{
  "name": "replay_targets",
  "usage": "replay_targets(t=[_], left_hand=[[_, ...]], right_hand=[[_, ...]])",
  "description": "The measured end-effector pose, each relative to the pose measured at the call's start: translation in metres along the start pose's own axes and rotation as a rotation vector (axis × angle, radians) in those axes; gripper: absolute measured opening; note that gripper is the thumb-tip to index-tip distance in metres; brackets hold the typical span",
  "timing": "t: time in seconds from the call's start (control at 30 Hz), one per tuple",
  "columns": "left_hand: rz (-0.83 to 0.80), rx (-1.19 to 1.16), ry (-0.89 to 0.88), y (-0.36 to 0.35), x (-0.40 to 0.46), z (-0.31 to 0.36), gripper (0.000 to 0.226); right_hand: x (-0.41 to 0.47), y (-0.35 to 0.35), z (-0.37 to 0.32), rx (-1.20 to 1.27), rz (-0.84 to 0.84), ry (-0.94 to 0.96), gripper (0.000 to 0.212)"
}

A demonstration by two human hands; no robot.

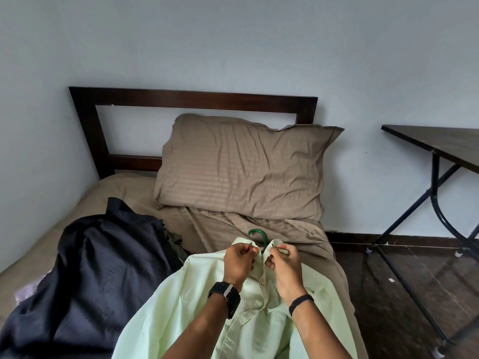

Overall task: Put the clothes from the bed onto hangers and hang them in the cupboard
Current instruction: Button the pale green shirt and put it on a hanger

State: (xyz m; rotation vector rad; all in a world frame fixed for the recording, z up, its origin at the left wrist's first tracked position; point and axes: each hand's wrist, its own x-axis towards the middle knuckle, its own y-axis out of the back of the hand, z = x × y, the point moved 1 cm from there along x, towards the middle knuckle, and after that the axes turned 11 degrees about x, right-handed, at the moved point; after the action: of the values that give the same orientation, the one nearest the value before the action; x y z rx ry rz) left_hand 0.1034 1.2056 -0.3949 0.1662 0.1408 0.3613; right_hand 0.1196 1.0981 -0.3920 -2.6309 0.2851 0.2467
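Two bare forearms, chunky black watch (pixel 225 297) on left wrist, slim black band (pixel 300 303) on right wrist

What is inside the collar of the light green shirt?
A green hanger hook sticks out of the light green shirt collar between the left hand and right hand. The rest of the hanger is covered by the shirt.

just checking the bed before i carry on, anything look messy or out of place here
The dark garment lies crumpled in a heap on the bed's left side, not yet hung. The pillow sits askew, off toward the right. The green shirt on its hanger looks fine.
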Motion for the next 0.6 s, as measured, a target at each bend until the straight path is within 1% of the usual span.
replay_targets(t=[0.13, 0.2, 0.3, 0.47, 0.6], left_hand=[[-0.013, 0.017, -0.012, -0.002, 0.0, 0.003, 0.027], [-0.031, 0.035, -0.024, -0.003, -0.001, 0.004, 0.025], [-0.026, 0.109, -0.059, -0.004, 0.0, 0.003, 0.022], [0.045, 0.258, -0.12, -0.005, 0.0, 0.006, 0.032], [0.037, 0.273, -0.132, -0.005, -0.001, 0.005, 0.025]], right_hand=[[-0.003, 0.003, 0.003, -0.233, -0.034, 0.124, 0.015], [-0.005, 0.002, 0.004, -0.31, -0.045, 0.162, 0.015], [-0.007, 0.001, 0.003, -0.334, -0.046, 0.195, 0.017], [-0.011, -0.001, 0.001, -0.34, 0.0, 0.262, 0.017], [-0.013, 0.001, -0.002, -0.386, -0.017, 0.303, 0.015]])
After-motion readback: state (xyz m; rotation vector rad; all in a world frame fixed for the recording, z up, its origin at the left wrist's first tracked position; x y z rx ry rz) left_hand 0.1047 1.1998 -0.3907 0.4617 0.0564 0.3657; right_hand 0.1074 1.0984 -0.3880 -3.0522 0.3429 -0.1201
